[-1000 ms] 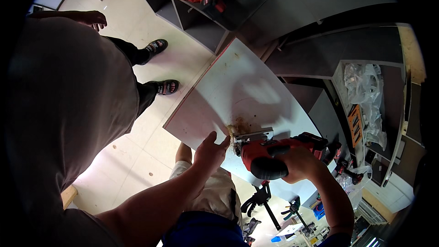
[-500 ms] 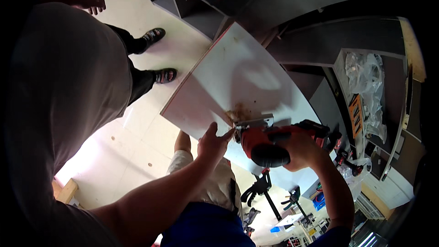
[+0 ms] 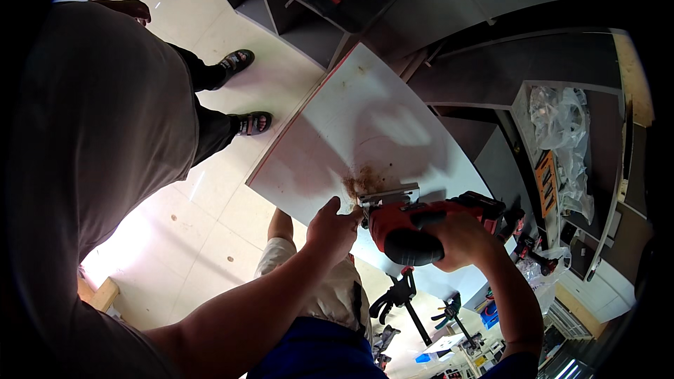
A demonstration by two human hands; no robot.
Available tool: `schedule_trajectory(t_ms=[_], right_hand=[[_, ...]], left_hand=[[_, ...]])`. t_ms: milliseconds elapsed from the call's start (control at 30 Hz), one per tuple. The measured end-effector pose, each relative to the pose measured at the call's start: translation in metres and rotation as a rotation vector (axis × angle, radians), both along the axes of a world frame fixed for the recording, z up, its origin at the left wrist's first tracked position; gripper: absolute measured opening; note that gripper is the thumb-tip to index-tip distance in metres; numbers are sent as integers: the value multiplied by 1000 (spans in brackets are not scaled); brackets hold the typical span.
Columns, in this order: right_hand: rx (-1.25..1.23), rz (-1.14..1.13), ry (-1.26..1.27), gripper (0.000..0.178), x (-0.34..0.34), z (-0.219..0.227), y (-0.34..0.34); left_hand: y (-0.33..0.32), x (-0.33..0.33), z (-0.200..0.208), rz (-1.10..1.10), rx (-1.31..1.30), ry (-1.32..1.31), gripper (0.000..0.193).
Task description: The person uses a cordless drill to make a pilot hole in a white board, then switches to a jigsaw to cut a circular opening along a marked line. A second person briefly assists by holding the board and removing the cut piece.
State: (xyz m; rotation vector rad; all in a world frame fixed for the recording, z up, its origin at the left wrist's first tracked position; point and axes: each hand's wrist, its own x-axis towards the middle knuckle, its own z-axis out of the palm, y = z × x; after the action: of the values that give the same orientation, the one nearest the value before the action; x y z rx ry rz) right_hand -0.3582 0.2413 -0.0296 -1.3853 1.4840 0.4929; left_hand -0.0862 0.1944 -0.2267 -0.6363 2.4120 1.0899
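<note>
My right hand (image 3: 462,242) is wrapped round the handle of a red and black jigsaw (image 3: 400,228). The jigsaw's metal base plate (image 3: 390,194) rests on a white panel (image 3: 309,144), and brown sawdust (image 3: 365,180) lies beside it. A co-worker's right hand (image 3: 332,231), its arm coming from a grey sleeve at the left, reaches to the front of the jigsaw; whether its fingertips touch the tool I cannot tell. The blade is hidden. Nowhere in the picture does my left hand show. A black clamp (image 3: 397,298) grips the panel's near edge.
The co-worker in grey (image 3: 126,126) stands close on the left, sandals (image 3: 251,123) near the panel. A second clamp (image 3: 449,309) stands at the near right. Dark cabinet parts with clear plastic wrap (image 3: 562,126) and an orange case (image 3: 546,182) are on the right.
The co-worker's right hand has shifted slightly at the jigsaw's front, and their other hand has drawn back at the upper left. More sawdust shows. My grip on the jigsaw is unchanged.
</note>
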Motion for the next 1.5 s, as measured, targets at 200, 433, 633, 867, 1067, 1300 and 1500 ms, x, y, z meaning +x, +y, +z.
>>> schedule_trajectory(t_ms=[200, 433, 633, 867, 1067, 1300, 1500], right_hand=[[-4, -35, -13, 23, -3, 0, 5], [-47, -48, -7, 27, -8, 3, 14], [-125, -42, -21, 37, -4, 1, 13], [-205, 52, -20, 35, 7, 4, -2], [-222, 30, -11, 28, -11, -8, 28], [-123, -23, 8, 41, 4, 10, 17], [-219, -129, -59, 47, 2, -2, 30]], left_hand=[[-26, -4, 28, -250, -183, 25, 37], [44, 87, 54, 338, 351, 67, 32], [47, 111, 99, 427, 663, 151, 33], [-4, 62, 146, 12, 267, 351, 21], [-39, -62, 215, -632, -531, 786, 8], [-8, -73, 199, -774, -334, 610, 13], [35, -77, 140, -279, -157, 633, 20]])
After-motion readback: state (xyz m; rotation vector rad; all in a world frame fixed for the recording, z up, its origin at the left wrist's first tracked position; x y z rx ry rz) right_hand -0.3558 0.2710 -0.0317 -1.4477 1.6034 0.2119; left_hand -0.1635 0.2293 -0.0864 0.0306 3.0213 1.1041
